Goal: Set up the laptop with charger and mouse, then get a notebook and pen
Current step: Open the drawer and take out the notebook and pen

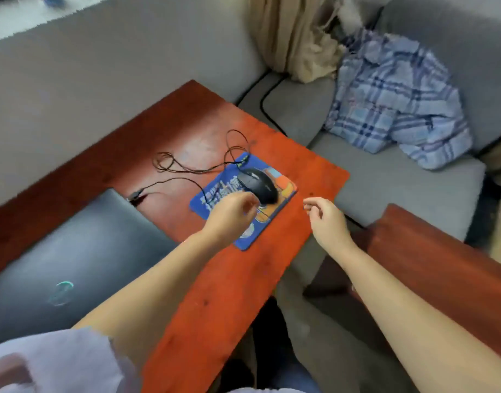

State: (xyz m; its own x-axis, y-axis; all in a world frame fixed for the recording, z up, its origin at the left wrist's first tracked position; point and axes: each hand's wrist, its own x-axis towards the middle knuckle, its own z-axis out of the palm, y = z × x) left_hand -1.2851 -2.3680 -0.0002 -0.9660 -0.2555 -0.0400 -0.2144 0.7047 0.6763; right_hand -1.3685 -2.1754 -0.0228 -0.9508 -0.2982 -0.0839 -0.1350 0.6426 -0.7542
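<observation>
The left hand (229, 214) hovers over the near end of a blue printed mouse pad (243, 199), a thin, flat rectangle with rounded corners. Its fingers (247, 198) are curled loosely inward, close together, and grip nothing that can be seen. Just beyond the fingertips sits the mouse (257, 184), black, smooth and humped, resting on the pad. Its thin dark cable (192, 168) runs away from the fingers in loose loops across the glossy reddish wooden worktop (215, 293), ending at a small plug (134, 195) beside the laptop (73, 251). The laptop lies shut to the left of the left fingers, a dark matte slab with a faint teal emblem on its lid.

The right hand (328, 225) hangs off the worktop's right edge, fingers (311, 207) half bent and slightly parted, empty. Beyond it lies a grey fabric sofa (385, 180) with a crumpled blue plaid cloth (393, 100) and a beige fringed cloth (297, 38).
</observation>
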